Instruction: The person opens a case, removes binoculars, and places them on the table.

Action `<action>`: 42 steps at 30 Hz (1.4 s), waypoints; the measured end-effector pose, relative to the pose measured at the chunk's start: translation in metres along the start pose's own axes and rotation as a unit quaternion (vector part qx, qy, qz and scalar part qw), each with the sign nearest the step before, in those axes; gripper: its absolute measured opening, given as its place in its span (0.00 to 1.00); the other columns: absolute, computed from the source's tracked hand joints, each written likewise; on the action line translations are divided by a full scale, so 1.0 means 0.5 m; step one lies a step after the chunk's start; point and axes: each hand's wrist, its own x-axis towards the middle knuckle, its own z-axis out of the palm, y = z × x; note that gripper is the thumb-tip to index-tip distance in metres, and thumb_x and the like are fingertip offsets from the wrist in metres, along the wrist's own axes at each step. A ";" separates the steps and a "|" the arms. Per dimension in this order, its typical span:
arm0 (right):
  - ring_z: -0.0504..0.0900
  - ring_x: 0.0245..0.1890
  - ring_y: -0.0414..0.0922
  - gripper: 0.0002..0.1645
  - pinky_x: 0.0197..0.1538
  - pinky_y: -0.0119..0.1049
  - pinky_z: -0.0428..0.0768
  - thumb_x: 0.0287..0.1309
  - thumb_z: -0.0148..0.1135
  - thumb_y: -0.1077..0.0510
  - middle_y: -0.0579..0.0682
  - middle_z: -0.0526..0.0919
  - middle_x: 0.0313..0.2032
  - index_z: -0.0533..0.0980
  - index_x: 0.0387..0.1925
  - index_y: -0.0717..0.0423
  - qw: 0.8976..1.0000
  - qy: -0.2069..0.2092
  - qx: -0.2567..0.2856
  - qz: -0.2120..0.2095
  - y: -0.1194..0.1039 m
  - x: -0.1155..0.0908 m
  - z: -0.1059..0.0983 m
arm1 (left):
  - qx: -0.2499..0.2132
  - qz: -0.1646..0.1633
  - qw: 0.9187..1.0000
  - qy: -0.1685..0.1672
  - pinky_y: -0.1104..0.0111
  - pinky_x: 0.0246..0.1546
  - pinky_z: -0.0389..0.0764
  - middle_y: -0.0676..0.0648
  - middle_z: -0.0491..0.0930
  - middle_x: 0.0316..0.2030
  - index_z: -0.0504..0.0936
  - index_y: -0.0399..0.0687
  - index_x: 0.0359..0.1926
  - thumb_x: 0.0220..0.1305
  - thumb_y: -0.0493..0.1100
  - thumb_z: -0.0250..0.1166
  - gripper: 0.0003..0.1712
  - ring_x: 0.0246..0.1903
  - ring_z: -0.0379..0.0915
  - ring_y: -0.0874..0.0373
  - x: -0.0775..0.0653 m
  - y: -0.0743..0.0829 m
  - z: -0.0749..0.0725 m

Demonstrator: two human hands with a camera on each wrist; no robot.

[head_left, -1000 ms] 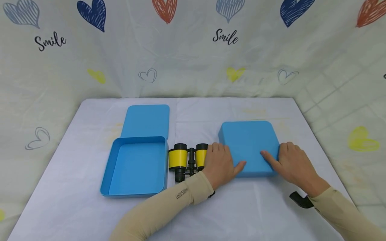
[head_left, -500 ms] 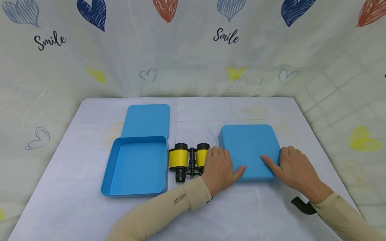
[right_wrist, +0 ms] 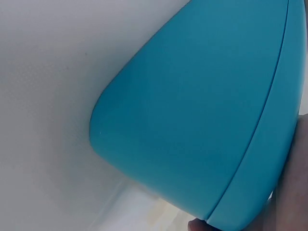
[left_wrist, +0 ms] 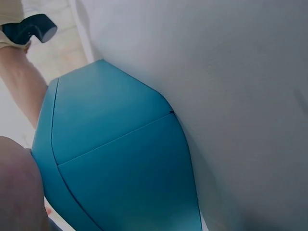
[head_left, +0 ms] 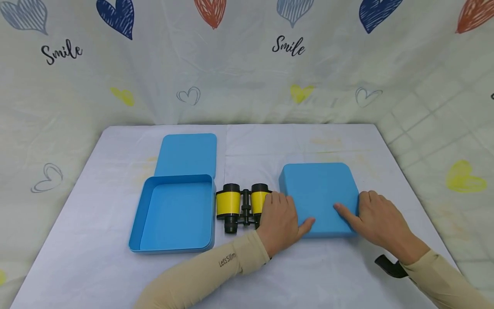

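Observation:
A closed blue box (head_left: 318, 184) lies on the right half of the white table, a thin seam running below its lid (left_wrist: 45, 125) in the left wrist view. My left hand (head_left: 278, 225) grips its left side, thumb on top near the front corner. On the opposite side my right hand (head_left: 382, 225) holds it, the thumb stretched over the top face. Yellow and black binoculars (head_left: 228, 202) rest just left of my left hand, which hides part of their right barrel. In the right wrist view the box side (right_wrist: 192, 110) fills much of the picture.
Left of the binoculars stands an open blue box (head_left: 177, 214) with a bare floor. A flat blue lid or panel (head_left: 189, 154) lies behind it. The white-covered table (head_left: 96, 274) meets a curtain (head_left: 239, 64) printed with hearts at its back edge.
The closed box has shifted a little toward me, with both hands moving along with it. The binoculars and open box have stayed in place.

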 end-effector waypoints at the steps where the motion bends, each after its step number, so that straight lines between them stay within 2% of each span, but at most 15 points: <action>1: 0.65 0.19 0.46 0.37 0.25 0.35 0.61 0.68 0.58 0.32 0.52 0.66 0.19 0.66 0.23 0.60 1.000 0.000 -0.001 -0.002 0.000 -0.001 0.000 | 0.002 0.002 1.000 0.001 0.67 0.34 0.66 0.54 0.74 0.18 0.70 0.53 0.21 0.67 0.80 0.45 0.39 0.26 0.70 0.57 -0.001 0.000 -0.001; 8: 0.65 0.18 0.45 0.37 0.25 0.35 0.62 0.67 0.59 0.32 0.51 0.66 0.19 0.66 0.22 0.59 1.000 -0.008 -0.005 -0.005 0.003 -0.005 -0.002 | 0.004 0.014 1.000 -0.006 0.67 0.32 0.66 0.54 0.74 0.18 0.70 0.53 0.20 0.68 0.80 0.44 0.40 0.24 0.68 0.58 -0.005 -0.001 -0.006; 15: 0.64 0.19 0.45 0.37 0.25 0.34 0.62 0.67 0.60 0.31 0.51 0.65 0.19 0.67 0.23 0.60 1.000 -0.018 -0.005 -0.001 0.004 -0.011 -0.004 | 0.000 0.037 0.999 -0.021 0.67 0.32 0.68 0.53 0.78 0.20 0.72 0.53 0.21 0.69 0.81 0.41 0.42 0.24 0.72 0.59 -0.009 -0.006 -0.012; 20: 0.69 0.22 0.45 0.39 0.26 0.37 0.66 0.67 0.59 0.30 0.53 0.70 0.23 0.70 0.29 0.64 0.998 -0.057 0.000 0.009 0.013 -0.005 -0.011 | -0.014 0.059 0.997 -0.042 0.69 0.31 0.72 0.54 0.76 0.19 0.74 0.53 0.22 0.67 0.83 0.42 0.42 0.24 0.72 0.60 -0.003 -0.024 -0.020; 25: 0.77 0.27 0.47 0.44 0.30 0.44 0.77 0.70 0.54 0.29 0.57 0.80 0.31 0.76 0.43 0.72 0.996 -0.093 0.005 0.015 0.027 0.008 -0.020 | -0.061 0.089 0.991 -0.083 0.70 0.28 0.75 0.54 0.74 0.17 0.75 0.53 0.19 0.69 0.80 0.46 0.41 0.22 0.74 0.60 0.018 -0.053 -0.023; 29: 0.76 0.25 0.46 0.41 0.28 0.41 0.74 0.72 0.52 0.30 0.56 0.80 0.32 0.74 0.44 0.69 0.994 -0.098 0.032 0.024 0.037 0.018 -0.027 | -0.138 0.078 0.984 -0.084 0.74 0.17 0.68 0.55 0.71 0.16 0.76 0.54 0.19 0.72 0.73 0.52 0.35 0.17 0.70 0.62 0.038 -0.078 -0.024; 31: 0.74 0.24 0.45 0.38 0.27 0.37 0.69 0.73 0.51 0.31 0.55 0.79 0.30 0.72 0.43 0.67 0.994 -0.095 0.049 0.029 0.043 0.022 -0.031 | -0.191 0.066 0.975 -0.089 0.76 0.15 0.65 0.54 0.72 0.17 0.77 0.52 0.23 0.73 0.68 0.56 0.30 0.17 0.68 0.63 0.047 -0.090 -0.024; 33: 0.74 0.25 0.46 0.37 0.27 0.37 0.68 0.73 0.52 0.32 0.56 0.78 0.31 0.71 0.43 0.66 0.994 -0.085 0.066 0.034 0.046 0.028 -0.034 | -0.255 0.044 0.960 -0.104 0.78 0.17 0.69 0.52 0.78 0.23 0.81 0.48 0.32 0.73 0.64 0.58 0.26 0.20 0.71 0.63 0.054 -0.099 -0.025; 34: 0.74 0.26 0.46 0.37 0.28 0.36 0.68 0.73 0.53 0.32 0.57 0.78 0.33 0.71 0.45 0.66 0.994 -0.080 0.071 0.034 0.046 0.032 -0.035 | -0.292 0.031 0.949 -0.119 0.77 0.20 0.73 0.51 0.81 0.28 0.83 0.45 0.38 0.73 0.63 0.59 0.25 0.23 0.73 0.63 0.057 -0.104 -0.025; 35: 0.75 0.28 0.47 0.37 0.29 0.37 0.69 0.73 0.53 0.33 0.59 0.78 0.35 0.71 0.46 0.67 0.994 -0.074 0.080 0.034 0.046 0.035 -0.036 | -0.332 0.015 0.933 -0.139 0.76 0.26 0.78 0.48 0.84 0.35 0.83 0.42 0.46 0.73 0.61 0.59 0.26 0.27 0.76 0.61 0.059 -0.108 -0.025; 36: 0.76 0.29 0.48 0.37 0.31 0.38 0.71 0.72 0.55 0.34 0.60 0.78 0.37 0.71 0.47 0.68 0.994 -0.063 0.087 0.032 0.046 0.039 -0.036 | -0.371 -0.006 0.915 -0.160 0.75 0.32 0.82 0.45 0.84 0.43 0.81 0.39 0.54 0.73 0.60 0.58 0.28 0.32 0.79 0.60 0.062 -0.112 -0.026; 38: 0.77 0.33 0.50 0.36 0.33 0.38 0.72 0.71 0.59 0.37 0.64 0.78 0.41 0.72 0.50 0.70 0.993 -0.042 0.106 0.027 0.044 0.047 -0.034 | -0.449 -0.055 0.870 -0.198 0.71 0.43 0.85 0.40 0.80 0.56 0.72 0.36 0.68 0.73 0.60 0.58 0.36 0.42 0.82 0.57 0.066 -0.117 -0.026; 40: 0.78 0.35 0.52 0.36 0.34 0.38 0.74 0.70 0.62 0.40 0.67 0.78 0.44 0.72 0.53 0.73 0.991 -0.027 0.130 0.024 0.041 0.054 -0.033 | -0.505 -0.098 0.827 -0.229 0.69 0.48 0.84 0.38 0.74 0.63 0.64 0.36 0.74 0.72 0.59 0.57 0.42 0.48 0.81 0.55 0.068 -0.121 -0.024; 42: 0.80 0.37 0.53 0.37 0.34 0.38 0.75 0.69 0.64 0.43 0.69 0.79 0.46 0.71 0.57 0.75 0.988 -0.023 0.153 0.025 0.039 0.061 -0.032 | -0.539 -0.123 0.796 -0.247 0.68 0.47 0.83 0.38 0.74 0.62 0.63 0.36 0.75 0.72 0.59 0.57 0.42 0.51 0.79 0.55 0.069 -0.124 -0.022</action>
